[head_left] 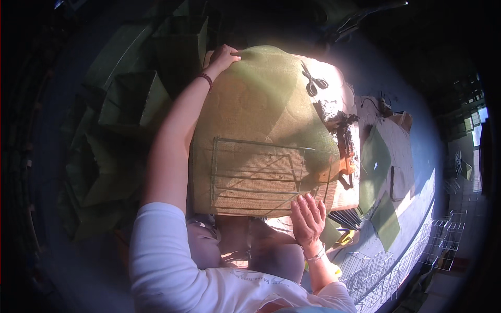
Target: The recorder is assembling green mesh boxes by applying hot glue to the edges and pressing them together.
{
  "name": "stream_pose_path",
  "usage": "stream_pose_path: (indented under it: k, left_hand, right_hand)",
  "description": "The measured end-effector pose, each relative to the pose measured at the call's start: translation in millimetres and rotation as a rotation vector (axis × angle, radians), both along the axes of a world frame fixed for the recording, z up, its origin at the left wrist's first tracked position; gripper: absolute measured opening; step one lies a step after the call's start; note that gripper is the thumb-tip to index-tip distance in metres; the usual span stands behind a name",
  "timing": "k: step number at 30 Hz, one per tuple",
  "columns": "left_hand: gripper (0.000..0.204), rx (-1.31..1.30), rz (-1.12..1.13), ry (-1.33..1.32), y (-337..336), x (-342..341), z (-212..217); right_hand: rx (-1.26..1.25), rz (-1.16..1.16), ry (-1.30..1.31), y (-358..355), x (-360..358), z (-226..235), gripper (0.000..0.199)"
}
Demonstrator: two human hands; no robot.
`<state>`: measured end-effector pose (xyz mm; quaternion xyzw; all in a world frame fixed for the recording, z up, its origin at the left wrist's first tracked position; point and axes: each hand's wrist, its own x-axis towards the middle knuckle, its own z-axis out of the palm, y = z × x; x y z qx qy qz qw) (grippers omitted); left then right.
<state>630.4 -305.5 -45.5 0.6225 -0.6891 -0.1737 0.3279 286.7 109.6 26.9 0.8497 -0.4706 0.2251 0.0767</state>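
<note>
A thin green mesh sheet [250,109] lies spread across a low work surface. My left hand [223,56] is at its far left corner, with the fingers closed on the edge of the mesh, which lifts in a soft fold there. Toward the near side, a rectangular wire frame [255,176] with several parallel bars shows against the mesh; I cannot tell whether it lies wholly under it. My right hand [308,219] rests flat at the near edge, beside the frame's near right part, its fingers stretched out.
Black scissors [314,82] lie at the far right of the surface. Close by is an orange-handled tool [345,155], perhaps a glue gun. Green box-shaped pieces [133,99] crowd the left. Green sheets [385,221] and wire grids [370,276] lie to the right.
</note>
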Motion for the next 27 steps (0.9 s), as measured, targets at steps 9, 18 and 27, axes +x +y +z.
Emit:
stream_pose_path:
  k: [9, 18, 27]
  left_hand:
    - [0.051, 0.028, -0.035, -0.214, 8.9, 5.2, -6.7]
    - [0.037, -0.227, -0.296, 0.118, 162.0, -4.4, 158.3]
    - [0.041, -0.431, -0.365, -0.218, 405.9, -51.2, 118.8]
  right_hand:
    - [0.118, -0.014, -0.016, -4.1, 5.6, 13.9, 0.031]
    - [0.121, 0.009, -0.051, -17.6, 0.9, 15.6, 0.048]
    - [0.008, 0.062, -0.136, -20.2, 6.7, 18.4, 0.041]
